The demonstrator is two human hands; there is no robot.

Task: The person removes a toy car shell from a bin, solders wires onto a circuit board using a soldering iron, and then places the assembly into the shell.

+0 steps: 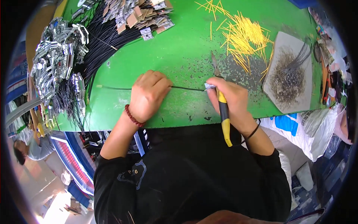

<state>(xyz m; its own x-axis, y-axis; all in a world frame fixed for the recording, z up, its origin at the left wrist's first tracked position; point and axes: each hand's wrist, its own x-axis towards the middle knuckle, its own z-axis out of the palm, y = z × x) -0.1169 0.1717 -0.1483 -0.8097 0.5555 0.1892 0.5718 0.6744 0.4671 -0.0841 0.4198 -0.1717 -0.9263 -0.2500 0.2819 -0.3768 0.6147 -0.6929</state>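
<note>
My left hand [149,89] is closed around a thin black cable [186,88] stretched across the green table. One end of the cable runs out past its left side. At the right end is a small silvery metal piece [209,86], pinched by the thumb and fingers of my right hand [233,97]. That same hand also grips a hand tool [223,112] with a yellow and black handle. Its dark pointed metal tip projects beyond the hand, away from me; the exact kind of tool cannot be told.
Silvery metal parts on black cables [61,56] are heaped at the left. Small flat boards [138,15] with cables lie at the back. Yellow thin tubes [246,35] are scattered back right, beside a grey board [274,89] covered in dark bits. A white bag [317,130] is at the right.
</note>
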